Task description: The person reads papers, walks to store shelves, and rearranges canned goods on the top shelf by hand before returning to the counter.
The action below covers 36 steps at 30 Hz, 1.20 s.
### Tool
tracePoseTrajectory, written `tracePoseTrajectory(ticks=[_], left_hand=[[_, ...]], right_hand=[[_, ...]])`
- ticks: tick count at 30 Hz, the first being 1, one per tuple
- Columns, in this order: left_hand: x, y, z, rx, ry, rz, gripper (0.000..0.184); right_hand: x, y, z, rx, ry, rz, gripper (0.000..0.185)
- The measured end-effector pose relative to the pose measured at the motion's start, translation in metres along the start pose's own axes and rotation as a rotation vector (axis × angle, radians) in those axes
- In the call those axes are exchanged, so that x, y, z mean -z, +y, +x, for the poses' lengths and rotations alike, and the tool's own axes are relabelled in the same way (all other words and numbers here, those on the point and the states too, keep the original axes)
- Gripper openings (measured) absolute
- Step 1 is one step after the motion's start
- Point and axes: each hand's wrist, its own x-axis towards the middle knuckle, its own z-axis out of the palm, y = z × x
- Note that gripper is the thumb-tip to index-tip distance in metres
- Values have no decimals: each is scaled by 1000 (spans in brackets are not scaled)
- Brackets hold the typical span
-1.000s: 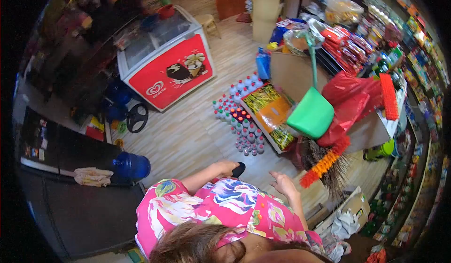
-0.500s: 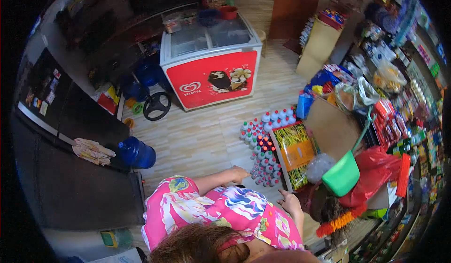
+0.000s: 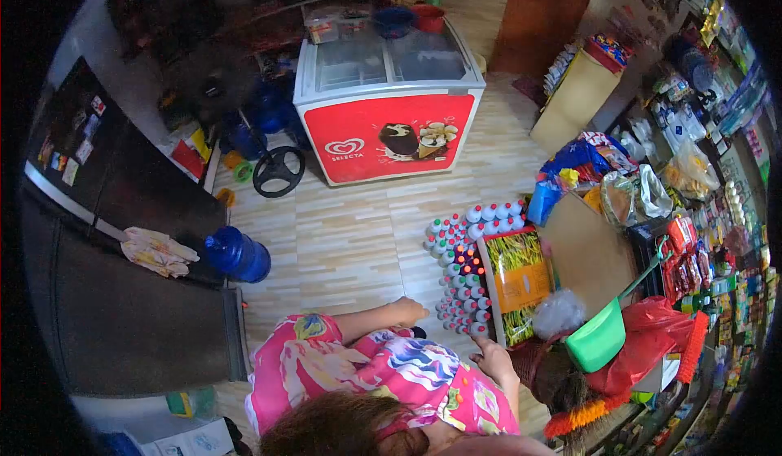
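Note:
Several small bottles (image 3: 467, 291) with white, red, green and orange caps stand upright in close rows on the floor. My right hand (image 3: 494, 361) is at the near end of these rows, fingers apart and the index finger stretched toward the nearest bottles. Whether it touches one I cannot tell. To the left of the bottles, my left hand (image 3: 404, 312) hangs above the floor, its fingers loosely bent and nothing visible in it. A flat box with a green and orange printed pack (image 3: 516, 287) lies beside the bottles on their right.
A red-fronted ice cream freezer (image 3: 391, 138) stands ahead. A blue water jug (image 3: 238, 255) and a steering wheel (image 3: 278, 172) are on the left. At right are a green dustpan (image 3: 596, 338), a red plastic bag (image 3: 652, 334), an orange-edged broom (image 3: 590, 415) and crowded shelves (image 3: 745, 293).
The view has shifted slightly, so the freezer appears farther right and the bottles a little lower. My right hand appears closer to the nearest bottles. No bottle has visibly been taken.

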Motion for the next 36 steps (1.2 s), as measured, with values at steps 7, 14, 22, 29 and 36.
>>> tracePoseTrajectory(ticks=[7, 14, 22, 29, 36], left_hand=[[-41, 20, 32, -125, -20, 56, 34], [-39, 64, 89, -188, -2, 252, 40], [-38, 286, 137, -454, -105, 101, 56], [-10, 419, 83, -899, -138, -24, 49], [18, 454, 51, -1163, 77, -8, 39]], right_hand=[[-10, -1, -32, -24, 122, 14, 48], [-44, 53, -120, -98, 213, 106, 50], [-103, 202, -274, -318, 373, 226, 40], [-124, 184, -335, -535, 542, 215, 26], [-160, 159, -363, -655, 699, 275, 25]])
